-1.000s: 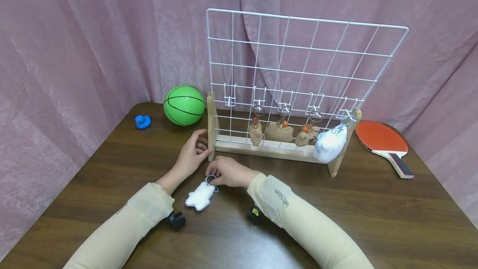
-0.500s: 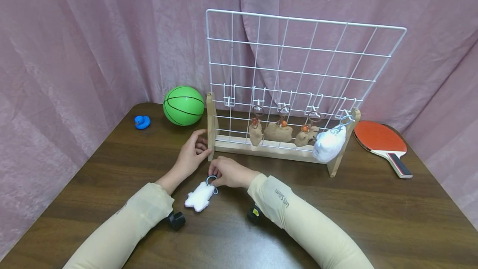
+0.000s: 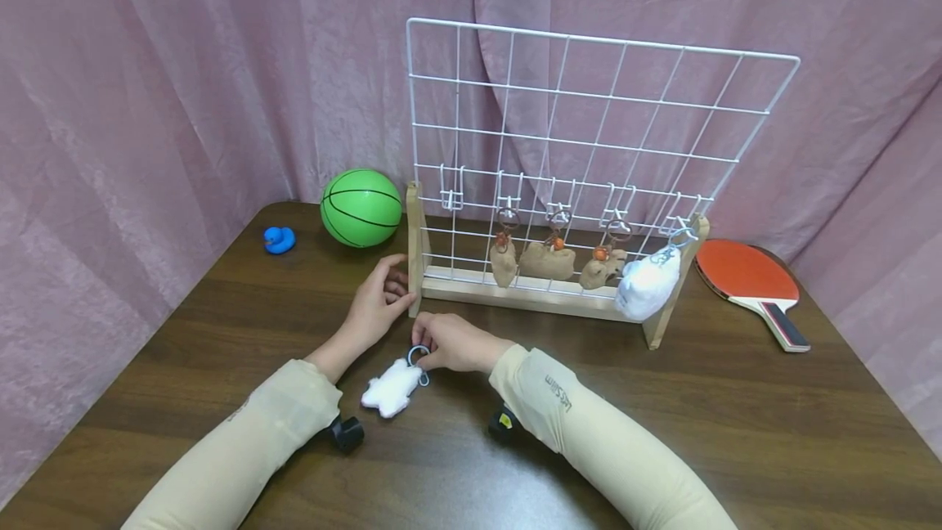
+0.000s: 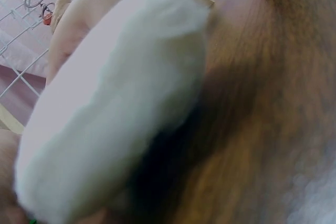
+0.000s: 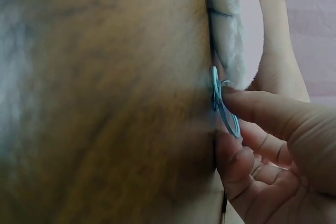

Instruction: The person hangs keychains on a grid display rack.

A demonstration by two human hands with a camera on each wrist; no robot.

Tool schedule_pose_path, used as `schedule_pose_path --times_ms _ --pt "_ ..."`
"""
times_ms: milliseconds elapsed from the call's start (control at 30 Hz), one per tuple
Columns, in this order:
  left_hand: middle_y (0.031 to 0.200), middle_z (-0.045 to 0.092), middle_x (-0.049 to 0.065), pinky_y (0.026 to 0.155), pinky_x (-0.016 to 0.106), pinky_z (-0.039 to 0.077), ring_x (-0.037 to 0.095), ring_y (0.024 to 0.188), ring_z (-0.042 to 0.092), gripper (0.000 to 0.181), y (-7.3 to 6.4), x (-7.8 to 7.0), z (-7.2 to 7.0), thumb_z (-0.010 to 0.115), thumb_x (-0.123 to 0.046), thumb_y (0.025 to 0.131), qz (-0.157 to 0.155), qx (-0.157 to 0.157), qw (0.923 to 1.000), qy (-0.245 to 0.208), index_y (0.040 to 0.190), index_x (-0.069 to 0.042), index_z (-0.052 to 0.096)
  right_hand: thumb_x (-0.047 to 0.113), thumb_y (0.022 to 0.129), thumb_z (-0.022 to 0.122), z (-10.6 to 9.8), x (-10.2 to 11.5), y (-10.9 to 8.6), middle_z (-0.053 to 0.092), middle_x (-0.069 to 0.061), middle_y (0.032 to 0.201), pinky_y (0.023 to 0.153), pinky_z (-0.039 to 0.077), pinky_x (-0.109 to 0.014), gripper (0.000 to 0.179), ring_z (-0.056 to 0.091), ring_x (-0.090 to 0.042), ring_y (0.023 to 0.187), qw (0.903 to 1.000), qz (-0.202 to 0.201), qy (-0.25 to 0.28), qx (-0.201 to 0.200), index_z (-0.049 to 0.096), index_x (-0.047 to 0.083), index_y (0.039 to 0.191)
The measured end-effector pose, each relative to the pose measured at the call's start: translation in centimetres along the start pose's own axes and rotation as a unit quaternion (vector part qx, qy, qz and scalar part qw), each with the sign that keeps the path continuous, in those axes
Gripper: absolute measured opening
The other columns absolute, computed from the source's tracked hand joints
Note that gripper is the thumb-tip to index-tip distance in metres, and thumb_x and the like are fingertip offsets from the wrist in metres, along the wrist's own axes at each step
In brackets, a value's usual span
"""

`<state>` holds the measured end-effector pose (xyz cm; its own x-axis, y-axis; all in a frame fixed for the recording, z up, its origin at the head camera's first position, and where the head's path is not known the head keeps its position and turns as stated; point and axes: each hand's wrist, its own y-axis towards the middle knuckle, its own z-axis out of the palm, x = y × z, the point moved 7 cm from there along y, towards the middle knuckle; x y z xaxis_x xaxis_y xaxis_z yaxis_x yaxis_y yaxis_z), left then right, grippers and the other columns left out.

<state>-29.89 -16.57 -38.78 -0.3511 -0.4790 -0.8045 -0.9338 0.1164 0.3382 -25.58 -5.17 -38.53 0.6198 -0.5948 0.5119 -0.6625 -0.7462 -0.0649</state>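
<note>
A white plush keychain (image 3: 392, 388) lies on the table in front of the rack, with a light-blue ring (image 5: 230, 116). My right hand (image 3: 459, 342) has its thumb and fingertips at that ring in the head and right wrist views. My left hand (image 3: 377, 301) is at the rack's left wooden post (image 3: 416, 256), its thumb over the front edge and its bent fingers at the side. In the left wrist view the white plush (image 4: 115, 98) covers most of the hands. Several plush keychains hang on the rack's hooks, brown ones (image 3: 548, 260) and a white one (image 3: 649, 283) at the right.
The white wire grid (image 3: 603, 92) rises from a wooden base (image 3: 526, 294); its leftmost hook (image 3: 452, 201) carries nothing. A green ball (image 3: 361, 208) and blue rubber duck (image 3: 279, 240) stand left of it. A red table tennis bat (image 3: 746, 272) lies right. Pink curtain (image 3: 184, 64) hangs behind.
The plush and its ring have shifted very slightly, with the right hand staying at the ring. The left hand has stayed at the post.
</note>
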Motion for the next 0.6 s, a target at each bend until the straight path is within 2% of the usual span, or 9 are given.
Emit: schedule_pose_path --times_ms 200,433,600 --pt "0.108 0.060 0.021 0.074 0.021 0.056 0.028 0.090 0.063 0.059 0.02 0.03 0.03 0.067 0.002 0.086 -0.001 0.003 1.0000 0.003 0.138 -0.005 0.039 0.008 0.085 0.072 -0.04 -0.22 -0.21 0.067 -0.004 0.083 0.062 0.046 -0.016 0.020 0.056 -0.007 0.071 0.9992 0.010 0.039 0.006 0.059 0.008 0.100" --pt "0.108 0.060 0.021 0.073 0.021 0.055 0.028 0.090 0.062 0.059 0.02 -0.01 0.01 0.067 0.002 0.086 -0.001 0.003 1.0000 0.004 0.138 -0.005 0.039 0.003 0.089 0.065 -0.33 -0.12 -0.45 0.068 -0.007 0.082 0.055 0.052 -0.018 0.012 0.060 -0.010 0.060 0.9949 0.017 0.098 0.016 0.061 0.005 0.101" --pt "0.108 0.060 0.021 0.074 0.023 0.056 0.028 0.091 0.062 0.060 -0.01 0.01 0.00 0.067 0.002 0.086 -0.003 0.003 1.0000 0.005 0.138 -0.005 0.039 0.002 0.091 0.062 -0.91 0.36 -0.78 0.069 -0.008 0.083 0.055 0.052 -0.018 0.010 0.061 -0.011 0.059 0.9950 0.012 0.098 0.010 0.062 0.004 0.100"
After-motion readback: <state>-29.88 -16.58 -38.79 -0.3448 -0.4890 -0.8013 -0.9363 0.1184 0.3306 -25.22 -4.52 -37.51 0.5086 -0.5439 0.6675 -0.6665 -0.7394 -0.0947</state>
